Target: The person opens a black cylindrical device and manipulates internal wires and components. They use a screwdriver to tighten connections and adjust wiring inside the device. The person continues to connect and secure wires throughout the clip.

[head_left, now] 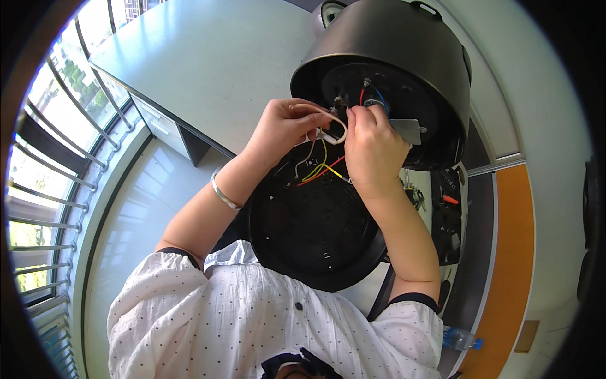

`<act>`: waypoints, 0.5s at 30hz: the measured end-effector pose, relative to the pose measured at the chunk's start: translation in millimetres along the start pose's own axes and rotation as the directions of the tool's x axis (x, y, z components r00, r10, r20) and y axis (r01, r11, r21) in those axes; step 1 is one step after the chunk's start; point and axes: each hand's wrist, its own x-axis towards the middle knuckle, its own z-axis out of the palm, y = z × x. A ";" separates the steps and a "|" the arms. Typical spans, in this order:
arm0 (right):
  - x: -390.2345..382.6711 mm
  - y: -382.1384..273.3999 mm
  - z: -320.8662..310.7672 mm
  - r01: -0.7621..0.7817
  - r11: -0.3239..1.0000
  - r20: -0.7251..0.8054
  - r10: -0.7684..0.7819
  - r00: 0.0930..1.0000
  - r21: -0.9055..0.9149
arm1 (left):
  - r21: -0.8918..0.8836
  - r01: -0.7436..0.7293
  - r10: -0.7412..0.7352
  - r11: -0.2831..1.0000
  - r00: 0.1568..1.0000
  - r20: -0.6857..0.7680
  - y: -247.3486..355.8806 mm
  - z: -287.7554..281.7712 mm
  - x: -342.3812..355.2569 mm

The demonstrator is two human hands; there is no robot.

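Observation:
A dark grey round cooker body [379,44] lies tipped on the table, its open underside facing me. My left hand [287,129] is closed, pinching a white sleeved wire [341,134] that loops toward my right hand. Against that loop, in front of the underside, my right hand [377,142] is closed with fingertips pressed together; what they grip is hidden. Red and blue wires [381,96] run inside the cooker body beside a metal plate [407,131]. Below my hands rests a round black base cover [309,227], crossed by yellow and red wires [323,169].
A pale table [208,57] extends to the left and back. Tools, one with an orange part [450,199], lie in a dark case [447,221] at the right. A plastic bottle [459,338] is at the lower right. Barred windows [50,189] line the left side.

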 end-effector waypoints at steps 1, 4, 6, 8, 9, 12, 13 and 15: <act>0.0 0.0 0.4 0.000 1.000 -0.003 0.000 1.000 0.006 | 0.009 -0.005 0.005 1.000 1.000 0.010 0.3 -0.8 0.7; -0.4 -0.4 1.0 -0.029 1.000 0.016 0.029 0.999 0.011 | 0.034 -0.008 0.007 0.999 1.000 0.030 1.5 -2.6 3.7; -0.6 -2.0 0.9 -0.082 0.997 0.061 0.082 0.995 -0.003 | 0.045 0.005 -0.006 0.999 1.000 0.026 2.7 -2.5 5.9; 0.1 -2.8 0.5 -0.081 0.997 0.060 0.081 0.995 -0.012 | 0.092 0.011 -0.012 0.996 1.000 0.011 3.1 -2.8 7.8; 0.2 -2.7 0.1 -0.082 0.996 0.059 0.083 0.995 -0.018 | 0.116 0.014 -0.015 0.993 1.000 0.007 2.8 -2.6 8.9; 0.3 -2.3 0.2 -0.079 0.997 0.064 0.081 0.995 -0.027 | 0.111 0.028 -0.027 0.993 1.000 -0.009 1.4 -2.1 11.3; 0.1 -2.3 0.3 -0.082 0.996 0.066 0.083 0.994 -0.027 | 0.113 0.024 -0.023 0.993 1.000 -0.010 1.0 -2.0 11.6; -0.1 -2.1 0.4 -0.087 0.996 0.069 0.089 0.994 -0.026 | 0.117 0.015 -0.013 0.993 1.000 -0.014 0.4 -1.6 12.1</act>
